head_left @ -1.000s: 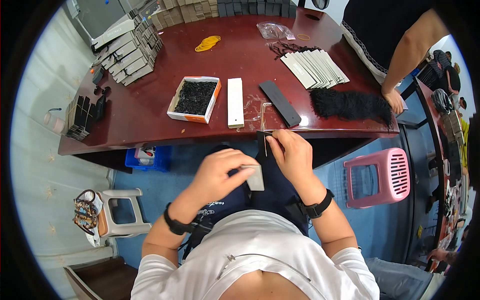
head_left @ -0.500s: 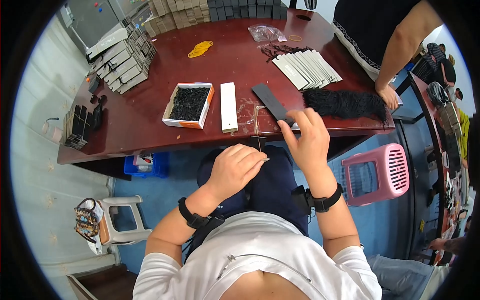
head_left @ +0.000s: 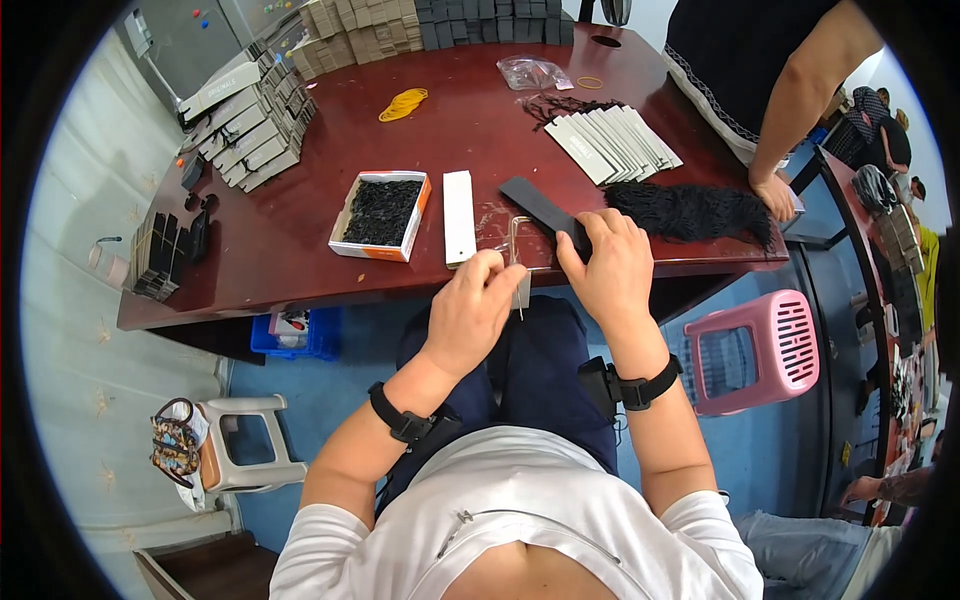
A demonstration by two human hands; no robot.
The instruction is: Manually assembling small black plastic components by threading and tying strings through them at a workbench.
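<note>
At the table's front edge my left hand is closed in a pinch beside a bent metal wire. A small greyish card hangs just below its fingertips, against the wire's lower end. What sits between the fingertips is too small to make out. My right hand is closed over the near end of a black strip-shaped stack of cards, its thumb on the left side. Left of the wire lies a stack of long white cards, with a hole near its lower end.
An open box of small black pieces stands left. Black strings, fanned pale tags and a co-worker's hand are at right. Yellow bands and stacked bundles lie farther back. A pink stool stands below.
My left hand has risen from below the table edge to the wire. My right hand has settled down onto the black cards, its fingers closer together; the stack has tilted slightly.
</note>
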